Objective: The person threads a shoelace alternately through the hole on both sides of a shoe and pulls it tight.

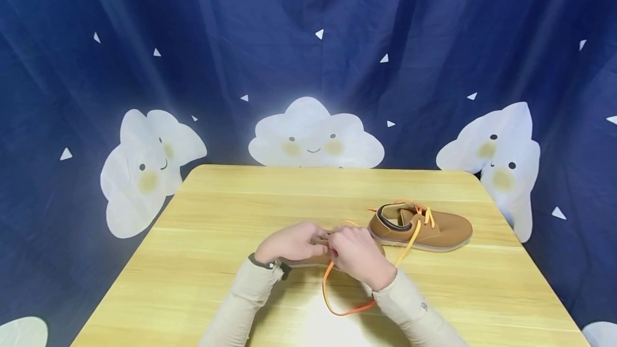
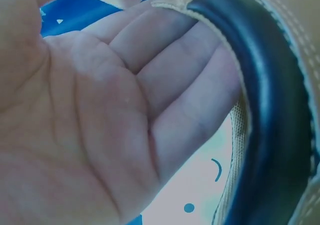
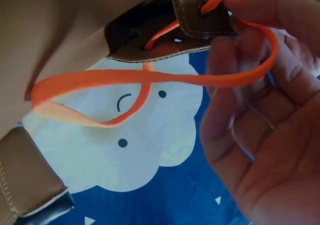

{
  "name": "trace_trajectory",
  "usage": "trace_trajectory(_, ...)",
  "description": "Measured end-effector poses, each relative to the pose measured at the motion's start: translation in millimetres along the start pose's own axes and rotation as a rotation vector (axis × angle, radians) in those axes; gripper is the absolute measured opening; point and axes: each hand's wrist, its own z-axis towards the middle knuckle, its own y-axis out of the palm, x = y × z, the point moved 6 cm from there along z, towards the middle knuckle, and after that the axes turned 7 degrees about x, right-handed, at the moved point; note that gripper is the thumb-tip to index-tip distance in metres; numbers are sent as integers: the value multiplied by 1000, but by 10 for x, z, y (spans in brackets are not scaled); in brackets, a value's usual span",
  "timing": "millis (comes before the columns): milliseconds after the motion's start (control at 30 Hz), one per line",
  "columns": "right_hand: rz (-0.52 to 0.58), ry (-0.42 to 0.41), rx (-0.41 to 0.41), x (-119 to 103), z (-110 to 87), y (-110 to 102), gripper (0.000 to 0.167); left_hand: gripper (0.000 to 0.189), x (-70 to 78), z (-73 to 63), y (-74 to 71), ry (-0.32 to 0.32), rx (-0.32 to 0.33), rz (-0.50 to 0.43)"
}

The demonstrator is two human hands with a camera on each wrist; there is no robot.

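A tan shoe [image 1: 308, 263] with a dark padded collar [image 2: 265, 85] lies under both hands, which cover most of it in the head view. My left hand [image 1: 292, 242] grips the shoe near its opening; in the left wrist view its fingers reach behind the collar edge and the fingertips are hidden. With thumb and fingers, my right hand [image 1: 359, 253] pinches an orange shoelace [image 3: 190, 80] beside an eyelet. The lace runs through eyelets in the shoe's flap [image 3: 195, 20] and hangs in a long loop towards the table's near side.
A second tan shoe [image 1: 445, 229] stands upright just right of the hands, its yellow-orange lace [image 1: 412, 240] trailing forward. Both shoes are on a light wooden table [image 1: 193, 277]. A dark blue curtain [image 1: 308, 58] with white clouds and triangles hangs around the table.
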Motion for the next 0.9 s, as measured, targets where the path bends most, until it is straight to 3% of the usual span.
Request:
trace_trajectory(333, 35, 26, -38, -4, -23, -84, 47, 27, -72, -23, 7, -78, 13, -50)
trace_trajectory(533, 6, 24, -52, -13, -3, -5, 48, 33, -90, -23, 6, -95, -3, -36)
trace_trajectory(600, 45, 23, -69, 2, -1, -2, 48, 33, -93, -22, 9, -96, -14, -53)
trace_trajectory(700, 182, 60, -160, 93, -28, -26, 41, 30, -93, -21, 12, -82, -21, -67)
trace_trajectory(800, 302, 164, -304, 268, -99, -68, 23, 27, -95, -22, 18, -76, -22, -70)
trace_trajectory(833, 315, 212, -348, 339, -131, -83, 25, 27, -98, -23, 20, -78, -20, -68)
trace_trajectory(900, 310, 302, -428, 472, -193, -102, 49, 26, -104, -25, 24, -93, -20, -70)
